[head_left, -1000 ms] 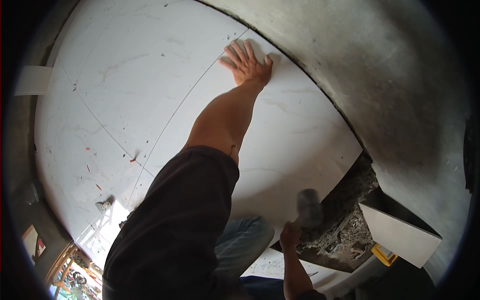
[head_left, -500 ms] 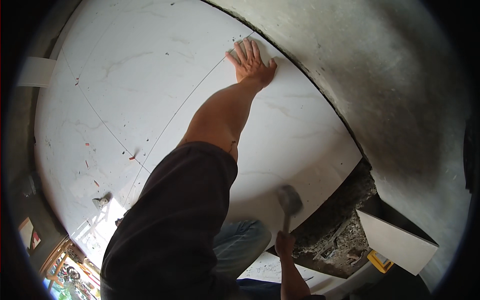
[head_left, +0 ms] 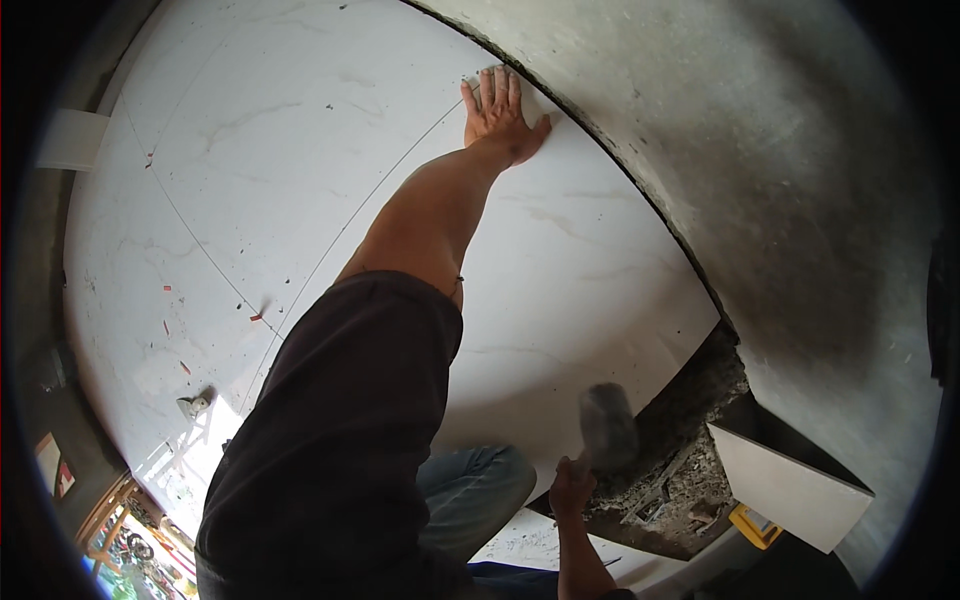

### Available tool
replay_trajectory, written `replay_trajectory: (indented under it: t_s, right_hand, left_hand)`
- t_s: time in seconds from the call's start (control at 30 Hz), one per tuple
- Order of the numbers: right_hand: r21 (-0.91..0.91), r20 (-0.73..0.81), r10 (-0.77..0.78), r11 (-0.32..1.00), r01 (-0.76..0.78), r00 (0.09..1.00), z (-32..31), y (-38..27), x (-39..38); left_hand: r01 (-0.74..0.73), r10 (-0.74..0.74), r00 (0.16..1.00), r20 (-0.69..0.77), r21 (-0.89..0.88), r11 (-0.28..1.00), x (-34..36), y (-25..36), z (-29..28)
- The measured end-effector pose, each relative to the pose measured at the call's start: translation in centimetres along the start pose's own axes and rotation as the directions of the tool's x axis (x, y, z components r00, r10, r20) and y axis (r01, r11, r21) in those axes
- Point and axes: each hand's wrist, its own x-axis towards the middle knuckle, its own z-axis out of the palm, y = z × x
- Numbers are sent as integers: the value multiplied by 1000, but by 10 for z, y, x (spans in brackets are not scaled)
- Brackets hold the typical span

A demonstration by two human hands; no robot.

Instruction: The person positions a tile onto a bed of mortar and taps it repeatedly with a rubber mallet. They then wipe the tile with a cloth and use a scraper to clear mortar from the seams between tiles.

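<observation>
My left hand (head_left: 500,122) lies flat with fingers spread on a large white marble-patterned floor tile (head_left: 560,290), across its far joint and close to the wall. My right hand (head_left: 572,490) grips the handle of a mallet. The dark, blunt mallet head (head_left: 608,425), blurred by motion, is in the air over the near right edge of the tile. Whether it touches the tile I cannot tell. My bent knee (head_left: 485,490) in blue jeans is by the tile's near edge.
A grey plastered wall (head_left: 790,180) runs along the right. Rough mortar (head_left: 690,490) lies bare past the tile edge. A cut tile piece (head_left: 790,480) leans near the wall, beside a yellow object (head_left: 755,525). Small red bits (head_left: 185,368) dot the tiles at left.
The mallet head has swung to the right and slightly toward me. My left hand has shifted slightly, staying flat on the tile. The view has moved a little.
</observation>
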Motion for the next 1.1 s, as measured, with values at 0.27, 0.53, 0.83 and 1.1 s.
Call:
replay_trajectory:
  t_s: [0.27, 0.53, 0.83, 1.1]
  right_hand:
    - [-281, 30, -165, 945, 167, 986, 14, 58, -4]
    - [-331, 157, -49, 938, 100, 986, 17, 5, 14]
    - [-85, 112, -152, 983, 161, 982, 12, -31, 32]
    - [-266, 102, -368, 885, 382, 924, 19, -37, 53]
  left_hand:
    - [-16, 16, 999, -51, -3, 1000, 9, 6, -3]
    - [5, -6, 1000, 17, 34, 999, 7, 0, -4]
    - [4, -4, 1000, 1, 38, 999, 8, -1, -6]
    - [-19, 19, 997, -80, -1, 1000, 17, 1, -7]
